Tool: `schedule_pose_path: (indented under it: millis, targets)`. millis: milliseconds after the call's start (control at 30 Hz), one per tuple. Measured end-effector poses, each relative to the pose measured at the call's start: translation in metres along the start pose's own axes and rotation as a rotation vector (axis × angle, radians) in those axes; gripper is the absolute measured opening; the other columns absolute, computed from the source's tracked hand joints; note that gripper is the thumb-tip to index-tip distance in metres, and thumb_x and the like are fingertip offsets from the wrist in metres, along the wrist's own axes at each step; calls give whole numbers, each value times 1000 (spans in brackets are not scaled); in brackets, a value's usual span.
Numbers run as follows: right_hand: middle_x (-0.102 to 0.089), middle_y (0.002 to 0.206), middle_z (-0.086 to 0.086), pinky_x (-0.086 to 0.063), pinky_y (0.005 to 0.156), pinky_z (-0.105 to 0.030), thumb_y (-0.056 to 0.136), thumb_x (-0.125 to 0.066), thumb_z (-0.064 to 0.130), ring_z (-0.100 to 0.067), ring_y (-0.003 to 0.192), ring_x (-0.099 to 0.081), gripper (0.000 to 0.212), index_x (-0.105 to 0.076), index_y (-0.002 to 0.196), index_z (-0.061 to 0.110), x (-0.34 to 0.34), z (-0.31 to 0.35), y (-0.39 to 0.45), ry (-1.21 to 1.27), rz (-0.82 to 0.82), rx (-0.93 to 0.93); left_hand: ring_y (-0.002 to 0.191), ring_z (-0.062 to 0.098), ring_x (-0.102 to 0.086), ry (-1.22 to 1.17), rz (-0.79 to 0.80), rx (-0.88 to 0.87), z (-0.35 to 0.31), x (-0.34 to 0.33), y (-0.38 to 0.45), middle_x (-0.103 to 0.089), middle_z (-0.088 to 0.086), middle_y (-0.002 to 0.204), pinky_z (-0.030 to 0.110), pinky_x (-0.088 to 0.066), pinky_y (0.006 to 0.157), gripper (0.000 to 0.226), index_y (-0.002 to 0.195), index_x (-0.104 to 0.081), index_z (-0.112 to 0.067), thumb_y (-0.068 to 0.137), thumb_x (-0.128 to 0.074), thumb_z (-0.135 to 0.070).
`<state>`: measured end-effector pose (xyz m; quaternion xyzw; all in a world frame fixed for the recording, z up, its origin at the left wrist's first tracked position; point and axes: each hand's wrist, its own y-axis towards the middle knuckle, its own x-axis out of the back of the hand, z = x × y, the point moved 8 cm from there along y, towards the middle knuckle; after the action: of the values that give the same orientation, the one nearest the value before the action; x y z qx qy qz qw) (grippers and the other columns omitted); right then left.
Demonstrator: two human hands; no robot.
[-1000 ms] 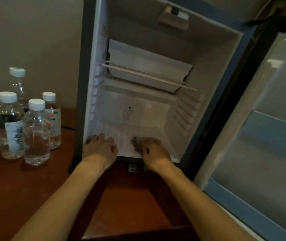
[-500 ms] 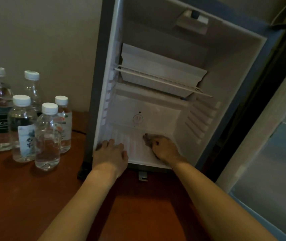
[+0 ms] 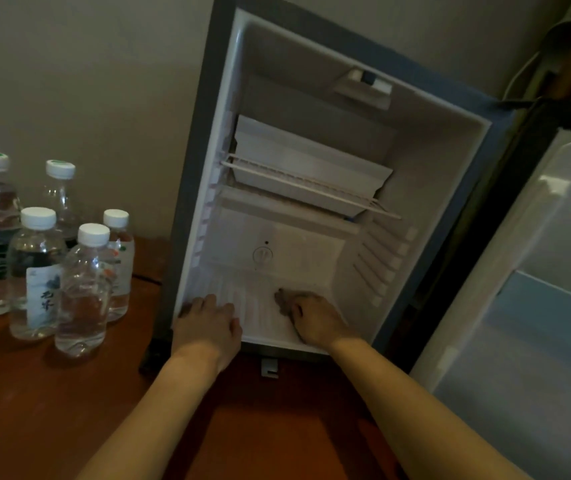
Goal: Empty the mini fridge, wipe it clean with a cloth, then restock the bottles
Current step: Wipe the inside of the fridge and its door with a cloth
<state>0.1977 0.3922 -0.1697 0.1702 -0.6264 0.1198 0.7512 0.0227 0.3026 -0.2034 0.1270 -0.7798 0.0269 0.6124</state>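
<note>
My right hand (image 3: 315, 315) had slid deeper on fridge floor (image 3: 260, 306), gripping dark cloth (image 3: 282, 296); left hand (image 3: 208, 323) stayed flat, holding nothing, at front lip; bottles (image 3: 83, 289) well apart.

Fridge liner (image 3: 426, 188) — smooth white plastic; bottles (image 3: 83, 292) — clear plastic; table (image 3: 34, 410) glossy wood.

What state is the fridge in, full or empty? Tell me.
Empty: the fridge shows only a bare shelf and floor; five bottles stand outside.
</note>
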Motion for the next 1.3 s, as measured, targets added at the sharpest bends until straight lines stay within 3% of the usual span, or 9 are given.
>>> schedule_pose_path:
  millis: [100, 233, 367, 533, 833, 967, 1067, 1167, 1300]
  targets:
    - [-52, 141, -11, -41, 103, -29, 102, -42, 28, -27, 122, -52, 40, -54, 137, 15, -2, 7, -26, -90, 45, -31, 134, 27, -38, -27, -7, -6, -1, 5, -3, -42, 5, 142, 43, -39, 110, 42, 140, -47, -28, 105, -30, -46]
    - [-55, 137, -4, -47, 94, -30, 100, -47, 34, -26, 117, -57, 40, -51, 139, 26, 9, 13, -40, -119, 118, -56, 133, 29, -38, 7, 38, 5, -1, 8, -4, -43, 7, 139, 47, -42, 106, 43, 137, -48, -26, 104, -30, -47]
    - [-56, 138, -6, -48, 97, -33, 102, -42, 34, -28, 118, -56, 37, -53, 136, 26, 8, 8, -36, -102, 101, 15, 134, 35, -33, 42, 64, 18, -12, 17, -5, -39, 11, 140, 49, -41, 101, 42, 136, -46, -21, 103, -36, -47]
    - [-57, 139, -2, -41, 97, -24, 105, -39, 27, -25, 120, -55, 35, -60, 133, 25, 1, -9, -11, -46, 11, 104, 130, 32, -37, 8, -78, -209, -54, 12, 4, -42, 10, 138, 46, -39, 101, 47, 136, -51, -21, 101, -38, -51]
    - [-67, 110, -12, -54, 79, -36, 102, -45, 15, -21, 86, -62, 25, -65, 116, 14, 1, -11, 11, -220, 9, 151, 125, 31, -40, -13, -126, -316, -74, -8, -8, -47, 9, 132, 45, -38, 100, 47, 132, -54, -22, 102, -34, -51]
    - [-58, 132, -13, -47, 96, -40, 103, -45, 23, -34, 119, -55, 37, -55, 138, 20, 9, -17, 13, -664, -25, 233, 126, 30, -39, 0, -141, -336, -71, -5, -6, -47, 8, 133, 45, -37, 101, 49, 135, -53, -23, 103, -32, -53]
    - [-42, 149, -19, -28, 115, -50, 102, -41, 30, -42, 139, -33, 50, -40, 149, 15, 11, -53, 24, -1063, 3, 88, 127, 29, -39, -10, -140, -352, -70, -7, -5, -47, 7, 134, 44, -36, 102, 49, 136, -53, -24, 103, -32, -53]
    - [-26, 158, -18, -6, 119, -55, 102, -38, 32, -42, 146, -18, 58, -28, 154, 10, 3, -62, 34, -1158, 67, 22, 127, 28, -39, -26, -163, -366, -68, -8, -2, -47, 6, 134, 44, -36, 103, 48, 136, -54, -24, 103, -32, -52]
    - [-22, 160, -16, -3, 119, -58, 104, -35, 31, -43, 147, -14, 57, -21, 156, 10, 4, -47, 29, -1305, 158, -12, 127, 27, -39, -27, -175, -384, -69, -9, 0, -47, 5, 135, 43, -35, 103, 47, 135, -55, -27, 102, -32, -53]
